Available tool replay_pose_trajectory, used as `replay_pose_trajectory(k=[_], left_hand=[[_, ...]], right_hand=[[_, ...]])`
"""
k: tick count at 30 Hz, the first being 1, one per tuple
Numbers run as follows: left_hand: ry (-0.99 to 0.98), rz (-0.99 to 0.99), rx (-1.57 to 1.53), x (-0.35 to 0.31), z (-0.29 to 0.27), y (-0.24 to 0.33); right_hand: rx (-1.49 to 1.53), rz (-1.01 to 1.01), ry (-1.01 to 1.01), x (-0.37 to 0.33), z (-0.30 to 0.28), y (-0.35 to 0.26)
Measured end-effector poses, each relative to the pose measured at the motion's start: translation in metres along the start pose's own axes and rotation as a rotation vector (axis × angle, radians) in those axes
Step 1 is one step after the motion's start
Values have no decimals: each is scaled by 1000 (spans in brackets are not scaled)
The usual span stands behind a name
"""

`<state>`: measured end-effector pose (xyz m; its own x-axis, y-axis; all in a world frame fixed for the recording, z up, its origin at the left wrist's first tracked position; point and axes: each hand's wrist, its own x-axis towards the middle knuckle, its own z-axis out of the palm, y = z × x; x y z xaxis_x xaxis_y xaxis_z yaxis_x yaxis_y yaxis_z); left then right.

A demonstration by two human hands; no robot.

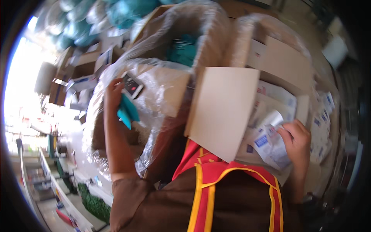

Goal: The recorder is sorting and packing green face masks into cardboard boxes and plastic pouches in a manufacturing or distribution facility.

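Observation:
My left hand (pixel 113 92) is closed at the left, with a flat teal piece (pixel 127 111) hanging beneath its fingers; blur hides its exact kind. Close by the fingertips, a white phone (pixel 132 86) with a dark screen rests on clear plastic sheeting (pixel 154 92) draped over a carton. On the right, my right hand (pixel 296 137) pinches the edge of a white plastic packet (pixel 266 141) with blue print. That packet is above an open cardboard box (pixel 284 58) holding similar white packets. The box's pale flap (pixel 226 106) stands out toward the middle.
A plastic-lined carton (pixel 210 31) holds teal pieces (pixel 183 49) at the back. Stuffed teal and white bags (pixel 79 21) are piled at the far left, above several small boxes (pixel 87 63). More white packets (pixel 322 123) lie at the far right.

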<state>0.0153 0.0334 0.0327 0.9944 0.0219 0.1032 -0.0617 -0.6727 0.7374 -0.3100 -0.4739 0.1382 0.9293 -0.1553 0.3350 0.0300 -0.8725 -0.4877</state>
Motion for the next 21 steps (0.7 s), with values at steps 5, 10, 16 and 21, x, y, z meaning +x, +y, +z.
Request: replay_pose_trajectory(k=[5, 10, 16, 21], left_hand=[[-47, 28, -726, -45, -7, 69], [-233, 233, -1001, -86, 18, 197], [-531, 361, -904, -139, 53, 293], [-649, 215, -781, -162, 121, 303]], right_hand=[[63, -87, 95, 8, -27, 1], [-120, -164, 225, 1, -86, 1], [190, 125, -174, 5, -86, 9], [-197, -6, -383, 41, -21, 37]])
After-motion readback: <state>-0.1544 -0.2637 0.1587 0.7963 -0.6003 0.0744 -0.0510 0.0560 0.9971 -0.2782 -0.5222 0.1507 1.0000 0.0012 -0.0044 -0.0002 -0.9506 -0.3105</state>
